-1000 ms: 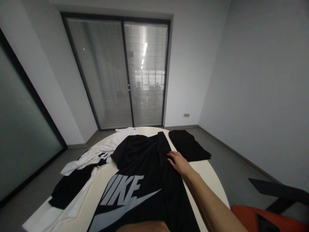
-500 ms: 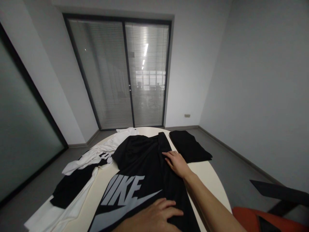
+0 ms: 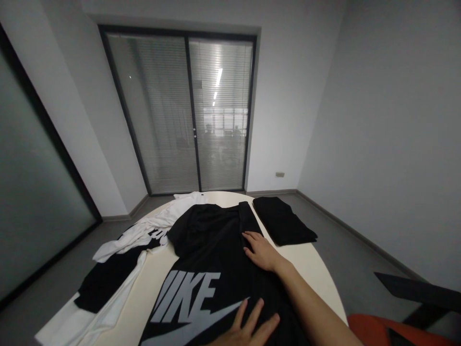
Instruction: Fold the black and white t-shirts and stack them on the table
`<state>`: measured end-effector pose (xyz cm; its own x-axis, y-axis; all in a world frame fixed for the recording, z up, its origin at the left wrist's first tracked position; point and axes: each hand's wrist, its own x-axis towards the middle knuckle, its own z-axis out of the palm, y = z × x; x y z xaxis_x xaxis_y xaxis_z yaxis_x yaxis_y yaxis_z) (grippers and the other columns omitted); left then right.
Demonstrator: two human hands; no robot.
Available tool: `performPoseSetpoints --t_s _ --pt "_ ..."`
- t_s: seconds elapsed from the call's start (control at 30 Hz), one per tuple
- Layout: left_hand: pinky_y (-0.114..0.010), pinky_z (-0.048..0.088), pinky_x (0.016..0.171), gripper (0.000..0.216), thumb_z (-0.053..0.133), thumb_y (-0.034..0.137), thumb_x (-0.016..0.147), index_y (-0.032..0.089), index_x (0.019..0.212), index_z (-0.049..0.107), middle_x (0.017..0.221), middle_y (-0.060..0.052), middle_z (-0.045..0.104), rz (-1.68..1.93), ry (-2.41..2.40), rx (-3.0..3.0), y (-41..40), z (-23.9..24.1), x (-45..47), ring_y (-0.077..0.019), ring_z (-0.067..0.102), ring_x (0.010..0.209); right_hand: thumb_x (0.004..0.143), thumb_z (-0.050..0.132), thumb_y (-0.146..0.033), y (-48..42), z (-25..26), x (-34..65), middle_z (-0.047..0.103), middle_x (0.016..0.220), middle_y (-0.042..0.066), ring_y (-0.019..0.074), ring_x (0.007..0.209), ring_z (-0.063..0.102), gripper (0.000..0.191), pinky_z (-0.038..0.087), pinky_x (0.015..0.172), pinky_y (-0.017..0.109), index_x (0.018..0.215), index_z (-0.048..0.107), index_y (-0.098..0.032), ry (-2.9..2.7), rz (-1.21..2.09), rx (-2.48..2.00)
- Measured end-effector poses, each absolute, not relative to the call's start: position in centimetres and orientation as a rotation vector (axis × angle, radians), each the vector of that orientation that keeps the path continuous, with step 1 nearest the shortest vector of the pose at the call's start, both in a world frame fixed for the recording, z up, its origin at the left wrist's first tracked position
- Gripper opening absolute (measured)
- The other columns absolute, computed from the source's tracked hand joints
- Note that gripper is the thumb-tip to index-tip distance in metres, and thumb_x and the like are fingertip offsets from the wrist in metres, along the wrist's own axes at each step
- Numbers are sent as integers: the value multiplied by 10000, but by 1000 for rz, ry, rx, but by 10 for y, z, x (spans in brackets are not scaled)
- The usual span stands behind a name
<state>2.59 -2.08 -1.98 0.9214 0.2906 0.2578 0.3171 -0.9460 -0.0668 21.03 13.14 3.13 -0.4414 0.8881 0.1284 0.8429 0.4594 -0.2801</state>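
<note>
A black hooded garment (image 3: 212, 250) with a large grey NIKE print and swoosh lies spread on the round table (image 3: 317, 274). Its right side is folded inward in a long strip toward the far edge. On that strip, at the upper right, rests my right hand (image 3: 262, 250), palm down with fingers stretched out. Lower down, by the tip of the swoosh, my left hand (image 3: 248, 327) lies flat on the fabric with its fingers spread; its wrist is cut off by the bottom edge. Neither hand grips anything.
A folded black garment (image 3: 284, 221) lies at the table's far right. Along the left side is a rumpled black-and-white garment (image 3: 111, 269). An orange chair (image 3: 382, 331) with a black armrest (image 3: 414, 290) stands at the lower right. Behind the table is a glass door (image 3: 173, 115) with blinds.
My left hand has moved slightly down and right, its fingers spreading wider. My right hand has shifted slightly toward me along the strip. The print sits a little lower and farther right.
</note>
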Motion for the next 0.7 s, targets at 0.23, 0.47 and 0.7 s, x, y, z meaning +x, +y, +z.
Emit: performPoseSetpoints --t_s 0.23,0.47,0.7 --pt "-439 391 1142 480 340 341 1058 342 1538 326 1566 -30 407 -193 -426 -3384 -9 33 15 -280 347 1452 1008 318 -413 128 28 212 441 1533 104 261 1440 344 466 300 1153 442 1350 554 -201 -2356 127 -1616" --pt "-660 156 1175 837 517 641 909 261 1584 201 1654 -126 114 -167 -1104 -3282 4 52 -12 -417 72 1503 990 257 -457 132 23 209 194 1650 97 274 1529 106 649 68 1216 502 1557 300 -144 -2436 254 -1848" --pt "-703 209 1137 878 554 645 883 256 1584 196 1644 -148 121 -284 -1099 -3183 -3 9 23 -458 115 1487 954 350 -325 144 55 199 579 1326 226 345 1233 536 448 383 1030 480 1269 581 -106 -2459 65 -1900"
